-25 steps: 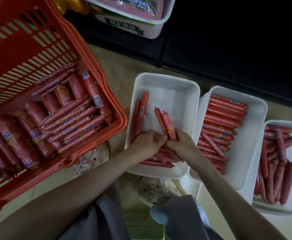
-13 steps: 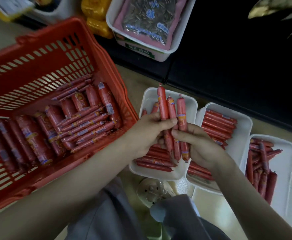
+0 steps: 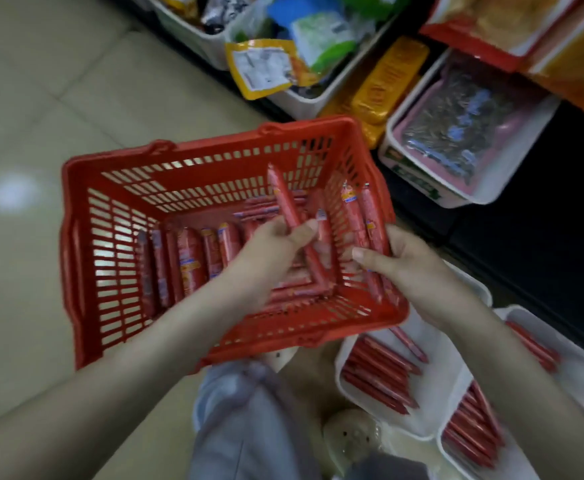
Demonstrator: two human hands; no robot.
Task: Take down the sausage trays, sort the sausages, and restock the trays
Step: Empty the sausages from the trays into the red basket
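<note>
My left hand holds one thin red sausage upright over the red basket. My right hand grips two or three red sausages above the basket's right corner. The basket's floor is covered with several thick and thin red sausages. A white tray with a row of thin sausages lies on the floor at lower right. A second white tray with sausages sits beside it, partly hidden by my right forearm.
Shelf bins with snack packets stand behind the basket: a white bin of seed packs, yellow packs, a bin with mixed bags. Beige tiled floor lies to the left. My knees in grey trousers fill the bottom centre.
Both hands lifted the sausages from the left tray and carried them left over the basket. The hands have split the bunch between them, and the view swung left and up.
</note>
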